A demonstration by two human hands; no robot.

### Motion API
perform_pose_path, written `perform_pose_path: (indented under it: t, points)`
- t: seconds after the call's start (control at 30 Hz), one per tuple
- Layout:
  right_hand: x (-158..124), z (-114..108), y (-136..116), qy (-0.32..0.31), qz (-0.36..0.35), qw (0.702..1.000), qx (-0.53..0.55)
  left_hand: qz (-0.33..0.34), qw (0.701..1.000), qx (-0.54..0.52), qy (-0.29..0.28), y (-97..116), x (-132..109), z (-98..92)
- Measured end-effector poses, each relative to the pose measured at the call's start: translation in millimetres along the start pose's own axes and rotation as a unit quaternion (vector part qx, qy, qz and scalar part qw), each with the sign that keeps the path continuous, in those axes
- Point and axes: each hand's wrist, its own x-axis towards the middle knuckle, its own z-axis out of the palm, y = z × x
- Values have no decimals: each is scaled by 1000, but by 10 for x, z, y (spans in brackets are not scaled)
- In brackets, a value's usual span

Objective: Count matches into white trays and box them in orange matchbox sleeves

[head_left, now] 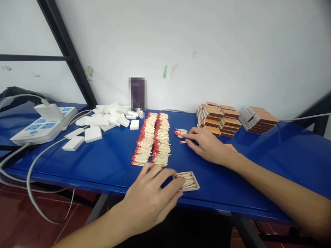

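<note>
My left hand (152, 193) curls over the left end of a small white matchbox tray (198, 184) filled with matches. Its thumb is at the near edge, a fingertip lies over the matches inside, and another finger touches the far corner. My right hand (207, 143) reaches to a small group of red-tipped matches (180, 131) on the blue table, with thumb and forefinger closed on matchsticks there. One single match (182, 142) lies by the thumb. Two long rows of matches, a left row (146, 137) and a right row (162, 137), lie beyond my left hand.
White empty-looking trays (108, 115) are heaped at the back left. A power strip (46, 125) with white cables stands at the far left. Stacked matchbox sleeves (214, 119) and another stack (261, 119) stand at the back right. An orange sleeve (231, 147) lies behind my right forearm.
</note>
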Motion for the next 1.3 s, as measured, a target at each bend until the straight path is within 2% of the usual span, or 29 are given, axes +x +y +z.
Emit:
perform_pose_path:
  t: [0.4, 0.6, 0.83, 1.0, 1.17, 1.3]
  points:
    - [10, 36, 26, 0, -1, 1000, -1, 1, 1000, 8, 9, -2, -4, -2]
    - [67, 49, 20, -3, 38, 999, 17, 2, 1000, 4, -3, -11, -14, 2]
    - [23, -60, -45, -19, 20, 999, 37, 0, 1000, -1, -10, -5, -2, -3]
    - [-32, -116, -27, -2, 5, 1000, 30, 1, 1000, -5, -12, -8, 5, 4]
    - [-16, -157, -23, -71, -19, 995, 60, -3, 1000, -16, -13, -5, 6, -3]
    - [0, -291, -92, -124, 19, 983, 138, -21, 999, -39, -20, -3, -5, -29]
